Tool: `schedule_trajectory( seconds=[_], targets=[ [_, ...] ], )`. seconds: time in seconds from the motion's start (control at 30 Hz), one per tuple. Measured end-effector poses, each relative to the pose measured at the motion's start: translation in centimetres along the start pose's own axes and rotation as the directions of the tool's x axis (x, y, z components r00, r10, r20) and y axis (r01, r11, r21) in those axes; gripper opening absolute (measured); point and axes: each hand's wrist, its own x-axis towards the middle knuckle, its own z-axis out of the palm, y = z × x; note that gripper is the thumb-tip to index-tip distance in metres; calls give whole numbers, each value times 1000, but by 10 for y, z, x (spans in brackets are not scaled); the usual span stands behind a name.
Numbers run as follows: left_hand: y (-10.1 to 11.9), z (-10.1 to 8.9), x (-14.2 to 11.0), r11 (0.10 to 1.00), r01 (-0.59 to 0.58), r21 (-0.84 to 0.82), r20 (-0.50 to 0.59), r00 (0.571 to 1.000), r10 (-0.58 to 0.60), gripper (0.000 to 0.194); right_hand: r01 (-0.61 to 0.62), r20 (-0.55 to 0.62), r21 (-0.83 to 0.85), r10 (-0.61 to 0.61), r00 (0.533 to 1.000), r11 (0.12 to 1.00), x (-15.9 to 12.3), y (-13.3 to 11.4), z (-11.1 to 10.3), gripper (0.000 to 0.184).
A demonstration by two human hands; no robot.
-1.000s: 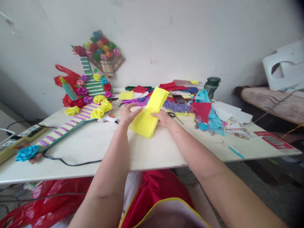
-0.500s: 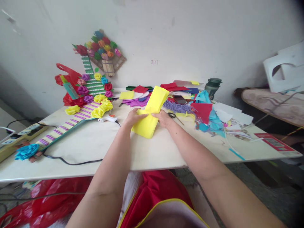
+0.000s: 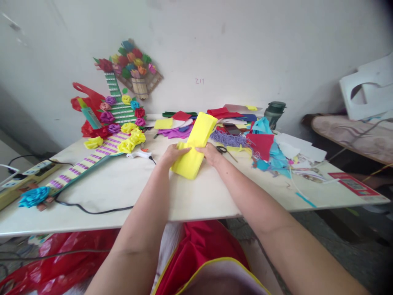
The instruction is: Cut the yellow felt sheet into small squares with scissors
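A folded strip of yellow crepe paper (image 3: 196,141) is held up at a slant above the white table (image 3: 208,200). My left hand (image 3: 174,155) grips its left edge, thumb on top and the other fingers behind it. On the opposite edge my right hand (image 3: 211,152) pinches the paper in the same way, thumb across the front. The fingers under the paper are hidden. To the left of my left hand lies a white glue gun (image 3: 138,155). Scissors (image 3: 221,149) rest just beyond my right hand.
At the left stand a panel decorated with paper flowers (image 3: 123,108) and a flower-trimmed strip (image 3: 89,164). A black cable (image 3: 92,211) crosses the table. Coloured paper stacks (image 3: 175,127), purple string (image 3: 230,138), scraps (image 3: 278,155) and a dark bottle (image 3: 274,114) lie behind and right.
Both hands keep the same hold on the yellow crepe paper. Its upper end has shifted very slightly left and down.
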Motion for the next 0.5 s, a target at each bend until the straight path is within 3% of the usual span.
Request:
schedule_trajectory(
  seconds=[0.23,0.37,0.5],
  targets=[
    [4,6,-3,968,109,227,-188,980,-66,53,-2,-60,3,2,998,1000,-1,0,3,22],
    [6,15,-3,975,67,213,-233,972,-15,48,2,-99,40,2,995,999,0,2,6,22],
    [-1,17,6,946,11,323,-296,951,90,43,-21,-152,72,31,988,997,1,3,8,24]
  ],
)
